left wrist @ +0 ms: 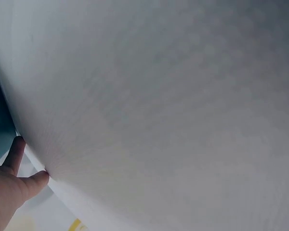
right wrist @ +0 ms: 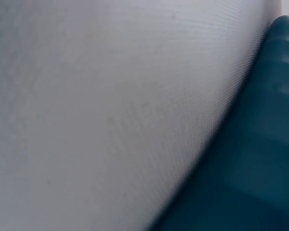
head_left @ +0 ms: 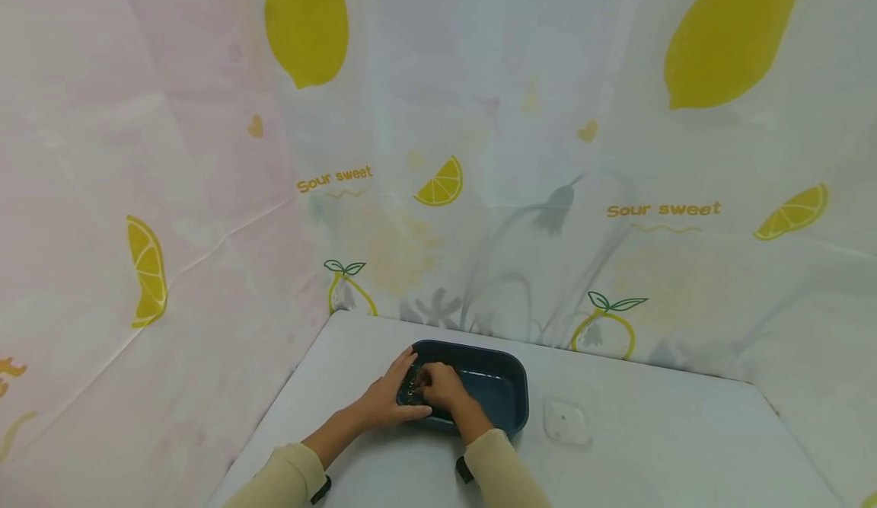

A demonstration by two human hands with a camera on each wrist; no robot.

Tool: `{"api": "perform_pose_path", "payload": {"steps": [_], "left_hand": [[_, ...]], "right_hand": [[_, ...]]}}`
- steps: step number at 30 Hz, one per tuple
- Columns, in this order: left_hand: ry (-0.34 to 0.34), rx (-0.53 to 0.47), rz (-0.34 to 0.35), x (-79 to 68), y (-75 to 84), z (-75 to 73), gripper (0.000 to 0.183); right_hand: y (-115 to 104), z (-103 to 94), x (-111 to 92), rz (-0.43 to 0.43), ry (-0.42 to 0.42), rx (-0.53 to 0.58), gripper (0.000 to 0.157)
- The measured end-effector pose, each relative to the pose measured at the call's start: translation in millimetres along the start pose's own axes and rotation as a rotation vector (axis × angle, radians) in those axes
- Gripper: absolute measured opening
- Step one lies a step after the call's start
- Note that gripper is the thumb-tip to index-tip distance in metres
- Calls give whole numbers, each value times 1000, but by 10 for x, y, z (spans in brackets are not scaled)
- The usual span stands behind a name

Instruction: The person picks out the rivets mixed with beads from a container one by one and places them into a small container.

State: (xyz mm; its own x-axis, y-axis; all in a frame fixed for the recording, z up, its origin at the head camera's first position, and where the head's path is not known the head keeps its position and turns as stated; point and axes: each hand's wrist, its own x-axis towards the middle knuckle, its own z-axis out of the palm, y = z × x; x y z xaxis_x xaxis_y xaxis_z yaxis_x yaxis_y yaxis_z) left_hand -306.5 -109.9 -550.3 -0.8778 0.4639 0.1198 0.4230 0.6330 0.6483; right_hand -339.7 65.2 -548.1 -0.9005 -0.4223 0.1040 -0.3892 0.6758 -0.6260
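A dark blue rectangular basin [head_left: 489,390] sits on the white table. My left hand [head_left: 387,401] rests against its left end, thumb along the near rim and fingers toward the far corner. In the left wrist view, two digits of the left hand [left wrist: 12,190] are stretched out beside the basin wall [left wrist: 0,115]. My right hand [head_left: 441,386] reaches inside with bent fingers, over dark speckled material [head_left: 409,390] with small pale bits at the left end. Its fingertips are too small to make out. The right wrist view shows the basin's outer wall [right wrist: 241,159] without the hand.
A small clear, square-shaped piece [head_left: 567,421] lies on the table [head_left: 658,432] right of the basin. A lemon-printed sheet [head_left: 493,257] hangs behind the table's back edge and along its left side.
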Motion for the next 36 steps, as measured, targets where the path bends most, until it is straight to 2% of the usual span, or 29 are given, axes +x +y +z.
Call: {"api": "perform_pose_path", "payload": {"steps": [15,22,28,32,36], "left_hand": [[15,-6,25,9,17,-13,103],[15,-28,11,-14,15,25,103],[-6,-7,-7,2,34,28,104],[24,-14,-3,27,40,-1,104],[30,-22,3,-10,10,26,103]], "right_hand": [[10,-43,10,10,11,43,6],[-13,-71,-53,1,-11,58,3],[-23,-198,-136,5,-26,122,6],[-41,-324,-160,6,-19,160,8],[-14,-358,-233,7,-24,167,8]]}}
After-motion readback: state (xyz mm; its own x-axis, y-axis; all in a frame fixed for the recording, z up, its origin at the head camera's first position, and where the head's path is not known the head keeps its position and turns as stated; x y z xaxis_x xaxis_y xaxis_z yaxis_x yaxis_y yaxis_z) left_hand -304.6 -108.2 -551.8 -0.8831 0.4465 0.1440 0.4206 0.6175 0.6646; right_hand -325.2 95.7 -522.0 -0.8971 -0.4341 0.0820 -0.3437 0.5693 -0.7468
